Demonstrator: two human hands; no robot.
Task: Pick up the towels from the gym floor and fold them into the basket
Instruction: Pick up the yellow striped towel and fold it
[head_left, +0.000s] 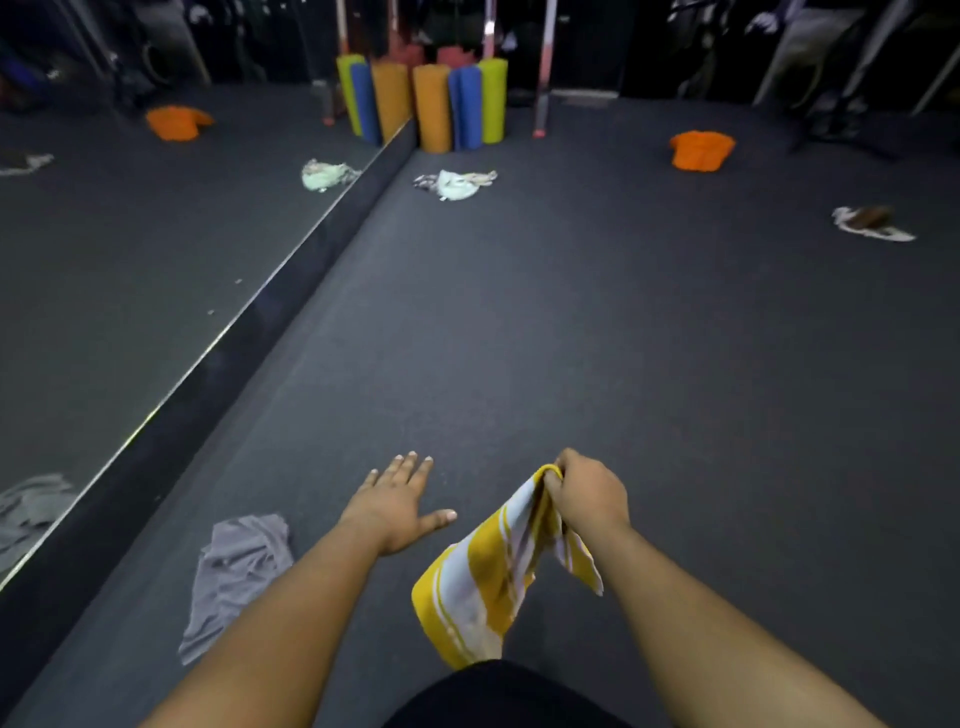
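Observation:
My right hand (587, 493) grips a yellow and white striped towel (478, 577) by one bunched edge, and the cloth hangs down above the dark floor. To its left my left hand (397, 501) is spread flat with straight fingers, holding nothing. A grey towel (239, 571) lies crumpled on the floor under my left forearm. Farther off lie a pale green towel (457, 184), an orange towel (701, 149) and a brown and white towel (870, 222). No basket is in view.
A wall mirror (130, 249) runs along the left with a dark ledge at its foot, repeating the towels. Rolled foam mats (457, 106) in orange, blue and green stand in the far corner. Metal poles and gym equipment line the back wall.

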